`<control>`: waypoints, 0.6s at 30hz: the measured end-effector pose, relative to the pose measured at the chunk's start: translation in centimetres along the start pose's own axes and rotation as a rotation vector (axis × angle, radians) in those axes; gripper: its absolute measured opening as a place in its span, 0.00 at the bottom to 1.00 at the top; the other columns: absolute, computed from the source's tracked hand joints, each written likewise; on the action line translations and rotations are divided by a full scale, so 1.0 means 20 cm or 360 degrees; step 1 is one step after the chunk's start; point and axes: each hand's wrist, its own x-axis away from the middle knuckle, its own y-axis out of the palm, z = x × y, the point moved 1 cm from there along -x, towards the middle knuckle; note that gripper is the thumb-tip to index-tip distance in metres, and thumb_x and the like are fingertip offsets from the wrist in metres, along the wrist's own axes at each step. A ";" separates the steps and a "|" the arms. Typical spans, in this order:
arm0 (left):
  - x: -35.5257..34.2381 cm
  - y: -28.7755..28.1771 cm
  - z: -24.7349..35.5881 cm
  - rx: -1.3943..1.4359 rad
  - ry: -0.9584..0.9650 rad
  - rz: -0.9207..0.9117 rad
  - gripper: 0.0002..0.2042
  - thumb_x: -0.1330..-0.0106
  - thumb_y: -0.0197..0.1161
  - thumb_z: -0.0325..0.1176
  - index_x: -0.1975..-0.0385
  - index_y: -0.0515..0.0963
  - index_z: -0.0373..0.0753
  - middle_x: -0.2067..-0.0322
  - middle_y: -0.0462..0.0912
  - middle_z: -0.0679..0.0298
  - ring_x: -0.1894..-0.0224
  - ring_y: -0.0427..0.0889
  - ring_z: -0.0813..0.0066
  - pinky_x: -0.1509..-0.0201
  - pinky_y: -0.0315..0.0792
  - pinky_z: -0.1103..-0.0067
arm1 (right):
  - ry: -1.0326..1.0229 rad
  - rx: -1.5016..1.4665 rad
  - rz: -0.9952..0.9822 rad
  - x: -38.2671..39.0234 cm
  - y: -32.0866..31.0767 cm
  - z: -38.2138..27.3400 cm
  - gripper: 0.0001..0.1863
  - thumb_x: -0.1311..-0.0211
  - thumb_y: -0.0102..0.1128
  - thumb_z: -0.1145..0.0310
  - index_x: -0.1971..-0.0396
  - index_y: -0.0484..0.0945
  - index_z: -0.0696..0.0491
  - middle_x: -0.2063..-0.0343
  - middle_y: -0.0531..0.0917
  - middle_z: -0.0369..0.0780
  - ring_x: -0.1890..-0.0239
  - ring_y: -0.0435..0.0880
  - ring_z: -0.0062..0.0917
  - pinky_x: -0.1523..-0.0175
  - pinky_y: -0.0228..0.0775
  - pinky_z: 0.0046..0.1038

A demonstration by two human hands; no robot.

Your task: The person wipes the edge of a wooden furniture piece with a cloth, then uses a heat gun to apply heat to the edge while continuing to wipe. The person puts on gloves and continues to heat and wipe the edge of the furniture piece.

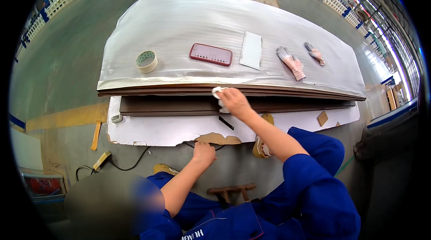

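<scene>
My right hand (235, 104) is closed around a crumpled white cloth (219, 91), which touches the front edges of the stacked brown panels (170, 90). Some of the cloth hangs down below my fingers. Lower and to the left, my left hand (204, 153) is curled by the torn front edge of the white board (152, 132). Whether anything is inside those fingers is hidden. A short black strip (226, 123) lies on the board between my hands.
On the foam-wrapped top (179, 15) lie a tape roll (147, 61), a phone (211, 54), a white rectangular sheet (251, 50) and two gloves (292, 63) (315, 54). A black cable (130, 168) crosses the floor at left. Below me stands a wooden stool (231, 189).
</scene>
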 end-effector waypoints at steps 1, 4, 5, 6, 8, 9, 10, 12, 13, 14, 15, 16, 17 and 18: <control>0.00 0.02 0.01 0.0005 -0.0016 0.0015 0.21 0.41 0.64 0.52 0.57 0.81 0.43 0.57 0.82 0.61 0.50 0.79 0.65 0.46 0.67 0.68 | 0.0071 0.0046 -0.0047 0.09 -0.04 0.07 0.17 0.50 0.57 0.73 0.57 0.74 0.55 0.66 0.74 0.40 0.62 0.76 0.30 0.55 0.72 0.31; 0.01 0.05 0.04 -0.0031 0.0037 0.0101 0.21 0.41 0.64 0.52 0.58 0.81 0.41 0.59 0.82 0.60 0.53 0.79 0.64 0.49 0.68 0.68 | 0.0170 0.0072 0.0014 0.35 -0.15 0.29 0.16 0.52 0.58 0.75 0.59 0.75 0.54 0.66 0.74 0.39 0.62 0.76 0.31 0.56 0.72 0.30; 0.01 0.07 0.03 -0.0014 0.0054 0.0119 0.21 0.41 0.64 0.52 0.57 0.80 0.41 0.59 0.82 0.60 0.53 0.79 0.64 0.50 0.68 0.68 | 0.0230 0.0089 -0.0023 0.43 -0.21 0.35 0.16 0.52 0.58 0.75 0.59 0.76 0.53 0.66 0.75 0.39 0.62 0.76 0.31 0.56 0.73 0.30; 0.02 0.07 0.04 -0.0022 0.0068 0.0125 0.21 0.41 0.64 0.52 0.57 0.80 0.41 0.59 0.82 0.60 0.53 0.80 0.64 0.50 0.68 0.68 | 0.0309 0.0121 -0.0044 0.52 -0.27 0.43 0.16 0.52 0.58 0.75 0.59 0.76 0.52 0.68 0.75 0.38 0.63 0.77 0.31 0.57 0.73 0.31; 0.02 0.06 0.04 -0.0024 0.0064 0.0111 0.22 0.40 0.62 0.52 0.57 0.79 0.40 0.58 0.81 0.59 0.53 0.79 0.63 0.50 0.68 0.68 | 0.0459 0.0124 0.0031 0.69 -0.33 0.59 0.12 0.53 0.60 0.76 0.65 0.80 0.50 0.71 0.76 0.38 0.65 0.77 0.32 0.61 0.74 0.31; 0.03 0.06 0.04 -0.0016 0.0056 0.0087 0.22 0.39 0.61 0.53 0.57 0.79 0.40 0.57 0.81 0.58 0.52 0.79 0.61 0.49 0.69 0.68 | 0.0458 0.0097 0.0035 0.73 -0.36 0.64 0.11 0.54 0.60 0.76 0.67 0.80 0.50 0.70 0.77 0.38 0.66 0.77 0.32 0.63 0.74 0.31; 0.04 0.05 0.03 -0.0006 0.0050 0.0062 0.22 0.38 0.60 0.54 0.57 0.78 0.39 0.57 0.80 0.57 0.51 0.78 0.60 0.48 0.69 0.67 | 0.0467 0.0086 0.0011 0.73 -0.39 0.64 0.11 0.54 0.61 0.77 0.67 0.80 0.51 0.70 0.77 0.38 0.66 0.77 0.32 0.62 0.74 0.32; 0.05 0.03 0.02 -0.0038 0.0016 0.0072 0.22 0.38 0.60 0.53 0.57 0.78 0.39 0.57 0.80 0.57 0.52 0.78 0.60 0.49 0.69 0.67 | 0.0577 0.0111 0.0024 0.74 -0.37 0.60 0.13 0.53 0.61 0.77 0.63 0.81 0.52 0.68 0.78 0.38 0.64 0.78 0.33 0.60 0.74 0.32; 0.05 0.02 0.03 -0.0046 0.0005 0.0079 0.22 0.38 0.60 0.53 0.58 0.78 0.39 0.57 0.80 0.57 0.52 0.78 0.60 0.49 0.69 0.68 | 0.0563 0.0073 0.0090 0.73 -0.34 0.56 0.14 0.52 0.60 0.78 0.62 0.81 0.53 0.67 0.78 0.39 0.62 0.78 0.34 0.58 0.73 0.32; 0.05 0.01 0.03 -0.0043 0.0002 0.0100 0.22 0.38 0.60 0.53 0.58 0.78 0.39 0.57 0.80 0.57 0.52 0.78 0.61 0.49 0.69 0.68 | 0.0550 0.0037 0.0155 0.71 -0.30 0.51 0.14 0.51 0.59 0.79 0.61 0.82 0.54 0.65 0.79 0.40 0.61 0.78 0.35 0.56 0.73 0.33; 0.05 0.00 0.03 -0.0040 -0.0005 0.0116 0.22 0.39 0.61 0.53 0.58 0.78 0.39 0.58 0.80 0.57 0.53 0.78 0.61 0.49 0.69 0.68 | 0.0569 0.0025 0.0145 0.65 -0.27 0.45 0.15 0.50 0.59 0.78 0.60 0.82 0.55 0.63 0.80 0.40 0.60 0.78 0.36 0.55 0.73 0.33; 0.05 0.00 0.03 -0.0045 -0.0004 0.0130 0.22 0.39 0.61 0.53 0.58 0.78 0.39 0.58 0.80 0.57 0.53 0.79 0.61 0.50 0.69 0.68 | 0.0566 0.0024 0.0118 0.58 -0.24 0.40 0.15 0.50 0.59 0.78 0.59 0.81 0.54 0.63 0.80 0.40 0.60 0.78 0.35 0.55 0.73 0.32; 0.05 0.01 0.03 -0.0044 0.0004 0.0148 0.22 0.39 0.62 0.53 0.58 0.78 0.39 0.58 0.80 0.57 0.53 0.79 0.61 0.49 0.69 0.68 | 0.0481 -0.0022 0.0128 0.48 -0.23 0.32 0.16 0.50 0.58 0.77 0.58 0.80 0.54 0.63 0.79 0.39 0.60 0.78 0.35 0.56 0.73 0.32; 0.03 0.01 0.04 -0.0047 0.0014 0.0170 0.22 0.40 0.62 0.53 0.58 0.78 0.38 0.58 0.81 0.57 0.53 0.79 0.62 0.49 0.69 0.68 | 0.0421 -0.0017 0.0103 0.40 -0.20 0.27 0.19 0.52 0.58 0.77 0.56 0.79 0.53 0.64 0.77 0.38 0.58 0.78 0.32 0.54 0.73 0.31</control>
